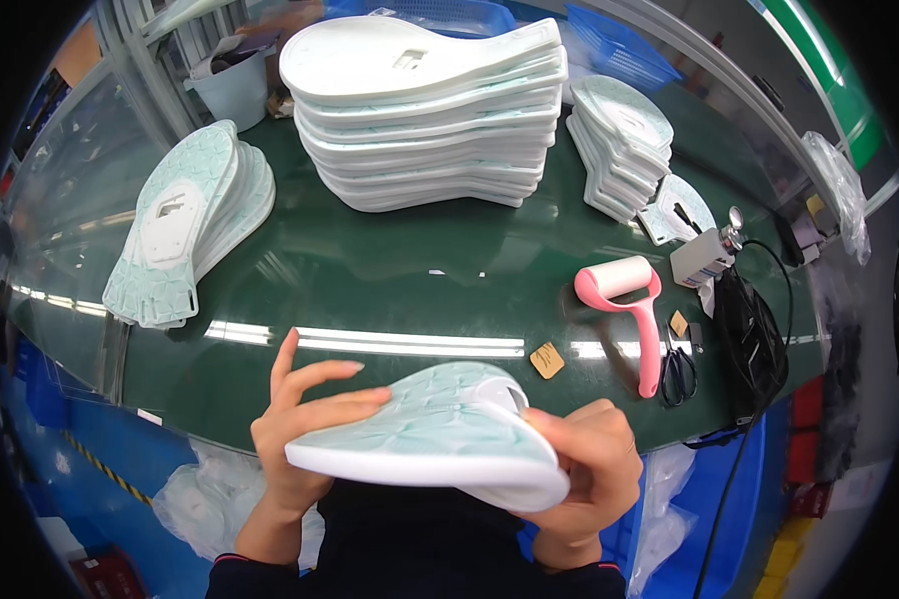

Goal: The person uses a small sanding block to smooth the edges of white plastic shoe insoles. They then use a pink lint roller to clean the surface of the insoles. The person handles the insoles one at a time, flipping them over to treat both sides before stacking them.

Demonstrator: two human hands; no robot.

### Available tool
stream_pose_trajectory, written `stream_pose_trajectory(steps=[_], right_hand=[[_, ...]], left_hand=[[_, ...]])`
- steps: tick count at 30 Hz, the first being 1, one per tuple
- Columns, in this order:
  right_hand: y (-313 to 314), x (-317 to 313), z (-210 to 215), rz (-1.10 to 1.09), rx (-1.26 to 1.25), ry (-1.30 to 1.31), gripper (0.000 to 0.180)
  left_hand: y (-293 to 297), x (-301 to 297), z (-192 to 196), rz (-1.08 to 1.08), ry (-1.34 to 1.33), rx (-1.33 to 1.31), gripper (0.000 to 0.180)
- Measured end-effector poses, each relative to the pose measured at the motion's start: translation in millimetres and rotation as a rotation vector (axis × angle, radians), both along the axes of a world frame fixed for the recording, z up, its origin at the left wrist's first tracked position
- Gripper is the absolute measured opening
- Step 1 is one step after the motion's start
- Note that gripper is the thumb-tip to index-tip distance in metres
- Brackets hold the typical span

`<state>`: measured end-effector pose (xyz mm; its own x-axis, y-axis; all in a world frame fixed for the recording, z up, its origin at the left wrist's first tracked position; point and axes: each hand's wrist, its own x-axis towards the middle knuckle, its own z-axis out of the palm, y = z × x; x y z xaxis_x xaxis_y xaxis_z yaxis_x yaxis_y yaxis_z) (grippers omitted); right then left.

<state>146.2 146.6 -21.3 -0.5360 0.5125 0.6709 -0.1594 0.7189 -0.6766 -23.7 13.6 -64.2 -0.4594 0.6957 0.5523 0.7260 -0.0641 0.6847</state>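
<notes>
A padded panel with pale mint quilted cloth and a thick white rim is held tilted above the near edge of the table. My left hand supports its left end, fingers on the quilted face with the index finger raised and the thumb hidden. At the right end, my right hand pinches the rim near a slot, thumb on top and the other fingers mostly hidden behind. Similar paddle-shaped panels lie at the left in a small pile. Behind rises a tall stack of panels, with white undersides up.
The green table also carries a smaller stack of panels, a pink lint roller, black scissors, a tan square tag, a white bottle and a black bag. Blue bins and plastic bags are below the near edge.
</notes>
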Motion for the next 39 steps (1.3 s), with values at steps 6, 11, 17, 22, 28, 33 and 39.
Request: stream_pose_trajectory(steps=[6,11,17,22,28,33,39], right_hand=[[-9,0,0,-0.116,0.171,-0.071,0.052],[-8,-1,-2,-0.105,0.163,-0.069,0.052],[2,1,-18,-0.200,0.002,-0.056,0.043],[5,-1,-43,-0.079,-0.480,-0.022,0.036],[12,13,-79,0.143,-0.660,-0.164,0.038],[11,9,-82,0.134,-0.723,-0.168,0.041],[-1,6,-74,0.228,-0.868,-0.108,0.052]], left_hand=[[12,-1,0,0.004,0.047,-0.050,0.015],[9,-3,0,0.028,0.040,-0.047,0.013],[-2,-6,37,0.178,0.310,0.042,0.010],[-10,3,64,0.130,0.508,0.021,0.010],[-13,10,82,0.053,0.533,0.038,0.013],[-9,12,83,0.057,0.493,0.076,0.009],[-7,13,85,0.024,0.461,0.118,0.011]])
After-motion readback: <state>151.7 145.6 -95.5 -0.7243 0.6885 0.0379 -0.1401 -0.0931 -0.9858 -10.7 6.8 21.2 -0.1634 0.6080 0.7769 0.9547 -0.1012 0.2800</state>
